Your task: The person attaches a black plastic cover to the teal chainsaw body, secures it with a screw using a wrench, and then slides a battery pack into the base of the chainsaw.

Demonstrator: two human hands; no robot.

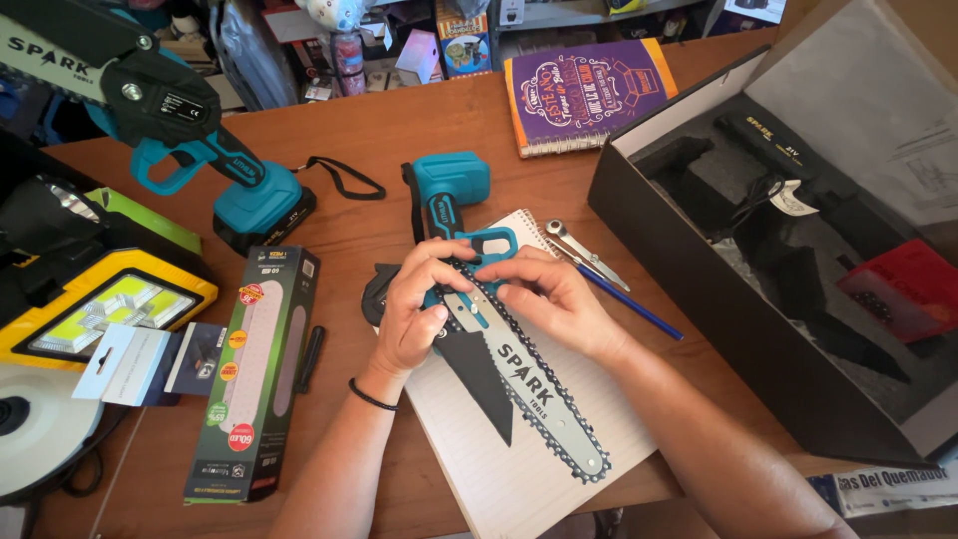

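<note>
Now both hands work at the base of the guide bar [539, 394] of a teal mini chainsaw [454, 205] lying on a notepad [519, 479] on the desk [369, 130]. Left hand [414, 309] grips the saw body, right hand [549, 299] pinches the chain [499, 299]. Seating it likely needs fine fingertip alignment.

both hands, left hand [414, 309] and right hand [549, 299], press on a teal mini chainsaw [479, 299] lying on a notepad [539, 469]
</note>
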